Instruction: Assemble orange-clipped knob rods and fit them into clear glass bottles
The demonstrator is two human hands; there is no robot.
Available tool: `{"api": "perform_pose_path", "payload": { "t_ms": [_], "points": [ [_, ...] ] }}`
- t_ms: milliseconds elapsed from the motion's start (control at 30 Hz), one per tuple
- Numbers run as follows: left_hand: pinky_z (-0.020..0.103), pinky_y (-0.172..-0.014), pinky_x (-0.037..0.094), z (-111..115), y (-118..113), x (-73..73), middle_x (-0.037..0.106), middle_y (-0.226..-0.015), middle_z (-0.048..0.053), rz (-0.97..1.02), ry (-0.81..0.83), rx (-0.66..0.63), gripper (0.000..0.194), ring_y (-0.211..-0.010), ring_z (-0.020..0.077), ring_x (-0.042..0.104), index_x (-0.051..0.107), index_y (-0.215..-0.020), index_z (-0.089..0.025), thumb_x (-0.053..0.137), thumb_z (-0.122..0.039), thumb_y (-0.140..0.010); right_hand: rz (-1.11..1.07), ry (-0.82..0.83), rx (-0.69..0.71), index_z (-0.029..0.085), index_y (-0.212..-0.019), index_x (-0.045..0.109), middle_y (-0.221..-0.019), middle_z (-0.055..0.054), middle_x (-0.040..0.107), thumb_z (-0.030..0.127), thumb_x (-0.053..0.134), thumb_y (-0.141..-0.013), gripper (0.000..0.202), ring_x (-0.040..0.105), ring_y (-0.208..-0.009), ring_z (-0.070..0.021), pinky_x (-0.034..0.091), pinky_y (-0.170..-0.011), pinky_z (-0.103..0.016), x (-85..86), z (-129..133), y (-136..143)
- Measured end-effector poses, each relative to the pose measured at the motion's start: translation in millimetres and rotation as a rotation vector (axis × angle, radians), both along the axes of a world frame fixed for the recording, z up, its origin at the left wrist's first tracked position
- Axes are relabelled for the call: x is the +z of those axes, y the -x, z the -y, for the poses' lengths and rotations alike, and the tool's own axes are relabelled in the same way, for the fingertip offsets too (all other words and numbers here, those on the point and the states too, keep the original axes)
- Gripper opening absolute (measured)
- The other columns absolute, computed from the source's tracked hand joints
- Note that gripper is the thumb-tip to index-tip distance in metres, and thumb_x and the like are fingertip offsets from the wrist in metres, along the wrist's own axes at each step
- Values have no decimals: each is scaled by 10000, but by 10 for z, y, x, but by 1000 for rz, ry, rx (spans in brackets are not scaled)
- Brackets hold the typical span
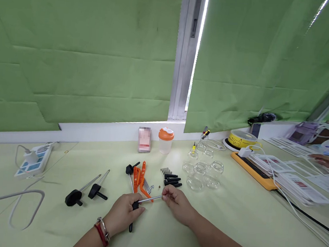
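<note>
My left hand [122, 211] is closed around a black cap-like part [136, 205] with a thin metal rod [150, 199] sticking out of it. A black stem shows below that hand. The fingertips of my right hand [179, 203] pinch together at the rod's far end; whether they hold a small piece there is hidden. Just beyond lie orange plastic pieces [139, 177], another black part with a rod [129, 169], and small metal pins [146, 186]. Small springs [165, 170] and several black tubes [172, 179] sit beyond my right hand.
Two more black rod parts [74, 198] [96, 191] lie at left, near a power strip [38, 162] and cable. Clear glass jars [195, 182] stand right of centre. An orange-lidded cup [165, 141] is behind. At right are an orange power strip [255, 173], papers [303, 187] and another person's hand [326, 162].
</note>
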State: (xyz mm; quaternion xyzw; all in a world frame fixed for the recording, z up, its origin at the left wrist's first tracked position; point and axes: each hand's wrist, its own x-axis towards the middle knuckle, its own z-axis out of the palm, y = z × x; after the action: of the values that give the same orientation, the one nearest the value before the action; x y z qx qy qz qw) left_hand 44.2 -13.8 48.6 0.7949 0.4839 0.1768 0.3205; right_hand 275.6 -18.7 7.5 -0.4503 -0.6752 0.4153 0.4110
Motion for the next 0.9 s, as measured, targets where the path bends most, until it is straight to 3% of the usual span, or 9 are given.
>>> {"api": "perform_pose_path", "payload": {
  "t_ms": [600, 900],
  "points": [
    [218, -550, 337, 13, -11, 32, 550, -655, -26, -5, 1, 5, 257, -572, 128, 448, 670, -891, -188, 523, -362, -771, 167, -41, -66, 191, -731, 503, -667, 22, 457, 352, 415, -895, 245, 422, -638, -130, 333, -593, -233, 30, -9, 3],
    [221, -570, 361, 10, -18, 48, 596, -693, -14, -8, 13, 11, 269, -603, 140, 490, 672, -904, -192, 524, -376, -776, 97, -40, -49, 189, -768, 522, -669, 17, 455, 398, 418, -898, 268, 419, -638, -131, 348, -593, -233, 44, 5, -1]
  ]
}}
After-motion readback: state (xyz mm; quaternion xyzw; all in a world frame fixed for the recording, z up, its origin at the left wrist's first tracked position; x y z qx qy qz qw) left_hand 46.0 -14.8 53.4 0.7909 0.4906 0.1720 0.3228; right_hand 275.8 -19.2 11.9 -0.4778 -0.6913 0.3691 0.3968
